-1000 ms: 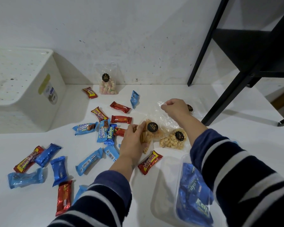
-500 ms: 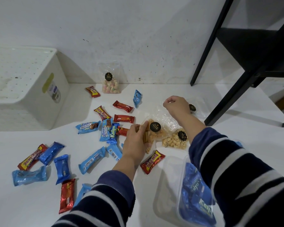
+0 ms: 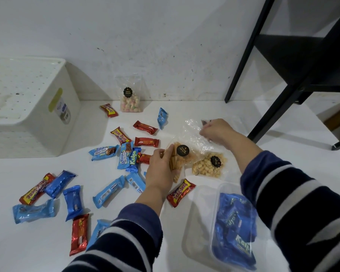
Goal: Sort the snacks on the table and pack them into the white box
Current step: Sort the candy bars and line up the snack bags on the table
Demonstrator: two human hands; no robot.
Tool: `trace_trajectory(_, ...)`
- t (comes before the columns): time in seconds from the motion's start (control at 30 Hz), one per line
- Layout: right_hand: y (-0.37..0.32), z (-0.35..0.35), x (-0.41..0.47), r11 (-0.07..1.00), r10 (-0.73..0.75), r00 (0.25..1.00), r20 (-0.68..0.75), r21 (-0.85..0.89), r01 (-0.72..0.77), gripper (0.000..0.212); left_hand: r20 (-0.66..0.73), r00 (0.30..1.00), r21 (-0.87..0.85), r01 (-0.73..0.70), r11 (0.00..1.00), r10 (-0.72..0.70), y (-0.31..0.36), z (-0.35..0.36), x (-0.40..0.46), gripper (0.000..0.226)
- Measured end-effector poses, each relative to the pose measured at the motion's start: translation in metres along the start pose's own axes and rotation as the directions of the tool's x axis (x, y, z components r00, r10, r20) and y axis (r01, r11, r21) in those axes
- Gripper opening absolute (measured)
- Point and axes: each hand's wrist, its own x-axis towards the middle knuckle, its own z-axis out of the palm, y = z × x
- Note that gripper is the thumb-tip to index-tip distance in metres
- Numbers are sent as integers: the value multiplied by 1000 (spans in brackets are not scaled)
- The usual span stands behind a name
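Item: clear crinkly bag of golden wavy crackers, mid-worktop, long axis near-to-far. Your left hand cupped its left edge; your right hand pinched its far-right film. White perforated plastic box stood far left.

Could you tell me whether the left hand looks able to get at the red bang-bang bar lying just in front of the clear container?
Probably yes. The left hand rests on the stick-snack bag, and the bang-bang bar lies uncovered right beside that wrist, with nothing between them.
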Motion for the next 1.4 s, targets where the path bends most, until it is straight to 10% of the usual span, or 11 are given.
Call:
trace_trajectory(0.47,23,7,-12,997,-45,993,-106,-69,38,20,14,997,-2,77,997,-77,5,1,-2,77)
trace_trajectory(0.6,20,9,-15,991,-69,990,-123,-125,53,24,-209,978,119,15,993,11,25,-9,3,52)
trace_trajectory(0.8,10,15,-25,986,-127,987,-95,-120,115,34,-48,992,-495,79,866,-118,70,-27,32,31)
trace_trajectory(1.03,19,17,-30,962,-196,975,-104,170,211,16,-28,985,-643,114,757,-172,68,-29,38,17)
trace_trajectory(1.4,7,29,-10,977,-187,972,-145,73,199,17,-182,975,-439,33,898,-124,52,-24,33,12)
